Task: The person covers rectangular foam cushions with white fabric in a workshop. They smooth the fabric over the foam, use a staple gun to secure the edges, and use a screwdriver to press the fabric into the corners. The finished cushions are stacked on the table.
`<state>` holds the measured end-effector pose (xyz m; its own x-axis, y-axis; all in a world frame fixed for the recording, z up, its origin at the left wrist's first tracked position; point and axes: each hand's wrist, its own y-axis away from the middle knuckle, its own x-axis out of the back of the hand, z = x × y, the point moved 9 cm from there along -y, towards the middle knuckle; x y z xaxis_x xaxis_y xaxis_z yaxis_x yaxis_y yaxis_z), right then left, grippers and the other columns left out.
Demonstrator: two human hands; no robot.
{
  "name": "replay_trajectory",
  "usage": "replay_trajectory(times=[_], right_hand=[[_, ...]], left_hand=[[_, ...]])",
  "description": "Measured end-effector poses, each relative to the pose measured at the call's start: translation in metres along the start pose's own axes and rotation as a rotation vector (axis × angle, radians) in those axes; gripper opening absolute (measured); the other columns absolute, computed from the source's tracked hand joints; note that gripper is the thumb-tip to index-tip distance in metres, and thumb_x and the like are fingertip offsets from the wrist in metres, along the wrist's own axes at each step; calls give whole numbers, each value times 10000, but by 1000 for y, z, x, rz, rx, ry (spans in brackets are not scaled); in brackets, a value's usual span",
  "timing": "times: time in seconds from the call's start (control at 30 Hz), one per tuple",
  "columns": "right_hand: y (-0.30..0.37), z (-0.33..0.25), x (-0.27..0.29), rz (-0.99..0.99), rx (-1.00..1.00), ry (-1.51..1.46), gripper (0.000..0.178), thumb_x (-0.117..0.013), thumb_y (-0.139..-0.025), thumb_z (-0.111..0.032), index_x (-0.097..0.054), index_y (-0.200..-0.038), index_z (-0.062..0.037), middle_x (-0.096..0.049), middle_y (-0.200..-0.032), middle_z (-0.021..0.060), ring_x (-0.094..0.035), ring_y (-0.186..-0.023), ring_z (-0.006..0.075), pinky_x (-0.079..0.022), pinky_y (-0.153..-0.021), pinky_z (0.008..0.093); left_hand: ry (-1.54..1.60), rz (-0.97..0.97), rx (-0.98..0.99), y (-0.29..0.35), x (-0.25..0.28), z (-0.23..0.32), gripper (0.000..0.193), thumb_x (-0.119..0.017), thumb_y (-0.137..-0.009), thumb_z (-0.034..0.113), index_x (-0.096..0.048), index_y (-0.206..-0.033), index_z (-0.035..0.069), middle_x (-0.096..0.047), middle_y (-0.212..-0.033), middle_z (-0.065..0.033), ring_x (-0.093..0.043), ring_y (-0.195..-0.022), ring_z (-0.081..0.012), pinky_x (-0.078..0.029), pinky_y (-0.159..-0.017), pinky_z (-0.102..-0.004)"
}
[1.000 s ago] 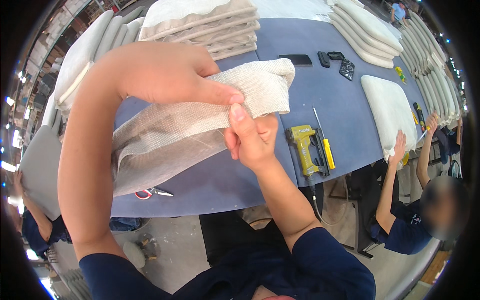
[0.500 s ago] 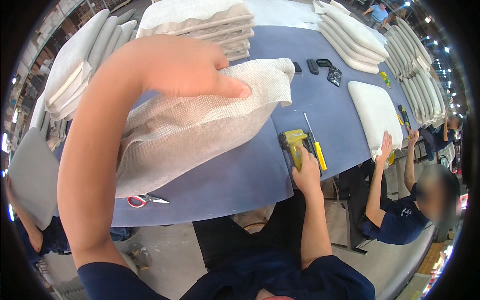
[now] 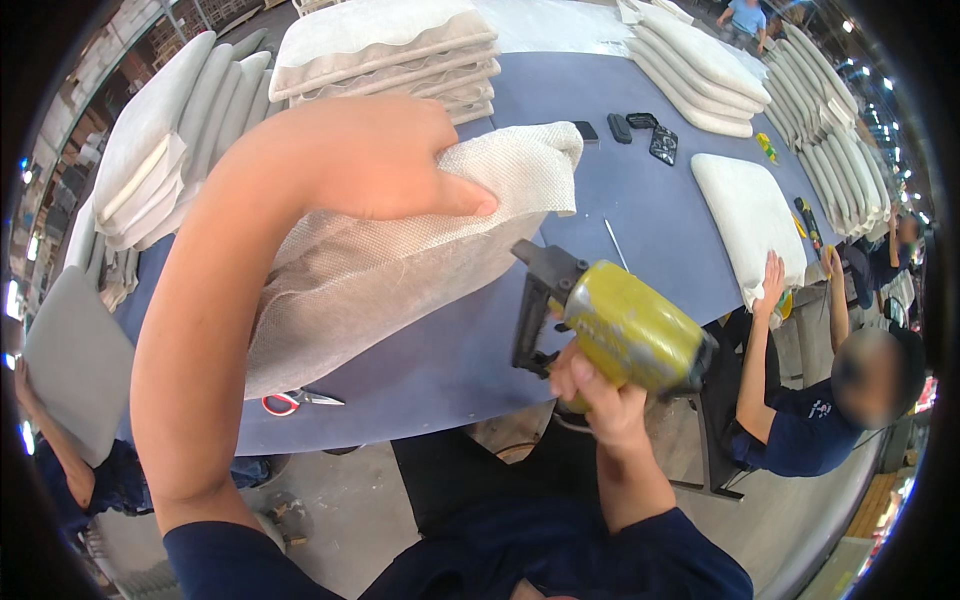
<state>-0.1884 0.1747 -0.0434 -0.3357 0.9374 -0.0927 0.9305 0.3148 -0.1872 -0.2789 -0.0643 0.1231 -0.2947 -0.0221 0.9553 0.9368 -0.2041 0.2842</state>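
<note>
My left hand point(image 3: 400, 165) grips the upper edge of a beige fabric-covered cushion panel point(image 3: 350, 310), which stands tilted on the blue-grey table. Thumb on the near side, its fingers go over the cloth and out of sight. Raised above the table's front edge, my right hand point(image 3: 605, 395) is wrapped round the handle of a yellow-green pneumatic staple gun point(image 3: 635, 325). The gun's black nose points left toward the panel, apart from it. Behind the gun, the metal shaft of a screwdriver point(image 3: 615, 243) shows; the rest of it is hidden.
Red-handled scissors point(image 3: 290, 402) lie at the table's point(image 3: 450, 400) front edge. Stacked cushions point(image 3: 390, 50) stand at the back, more at far left and right. Small black items point(image 3: 640, 128) lie farther back. At right, a co-worker point(image 3: 800, 420) handles another cushion point(image 3: 748, 220).
My right hand has lifted the staple gun off the table and turned its nose to the left. My left hand keeps hold of the panel, which has shifted only slightly.
</note>
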Motion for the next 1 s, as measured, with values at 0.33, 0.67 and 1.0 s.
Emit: replay_trajectory(times=[0.33,0.67,1.0], right_hand=[[-6,-36,-44,110,175,105,223,-828,-948,-25,-770,-1156,28,-823,-1039,135,-811,-893,242,-625,-818,353],[-5,-43,-51,31,221,144,281,-717,-1049,-34,-668,-1307,65,-757,-1118,150,-714,-763,190,-578,-684,335],[2,-33,-1,-61,-107,-249,209,-776,-1077,-150,-709,-1195,9,-697,-835,34,-640,-610,120,-521,-571,305]], left_hand=[[-51,66,-51,18,-7,28,488,-703,-962,341,-753,-1270,-34,-731,-1294,-250,-653,-1266,-429,-526,-1118,-506],[-76,53,-31,22,-11,36,512,-713,-954,355,-756,-1257,-55,-742,-1269,-257,-657,-1248,-436,-533,-1111,-516],[-48,90,-107,50,-7,42,592,-782,-971,516,-789,-1107,-60,-777,-1037,-265,-730,-1036,-457,-569,-958,-509]])
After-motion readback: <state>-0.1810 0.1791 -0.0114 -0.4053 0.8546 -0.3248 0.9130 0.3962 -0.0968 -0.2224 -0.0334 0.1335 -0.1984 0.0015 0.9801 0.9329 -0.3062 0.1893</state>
